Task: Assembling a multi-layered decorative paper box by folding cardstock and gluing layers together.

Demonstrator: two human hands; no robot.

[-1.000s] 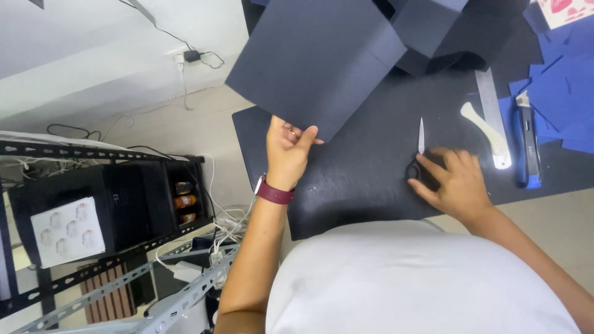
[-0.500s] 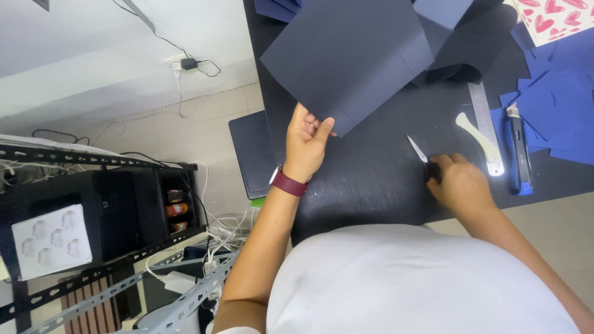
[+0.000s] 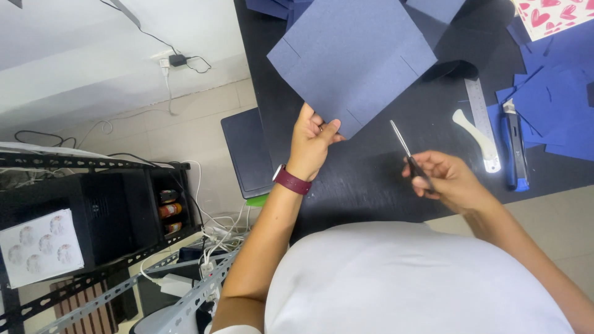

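Head view: left hand pinches the near corner of a dark blue card sheet, lifted over the black table. Right hand grips scissors, blades together, pointing toward the sheet. Beyond lie a steel ruler and blue utility knife.

Probably craft workshop: cutting mat, ruler

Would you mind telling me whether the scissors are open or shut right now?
Shut, it seems: the scissors in the right hand show one thin closed blade pointing towards the blue sheet.
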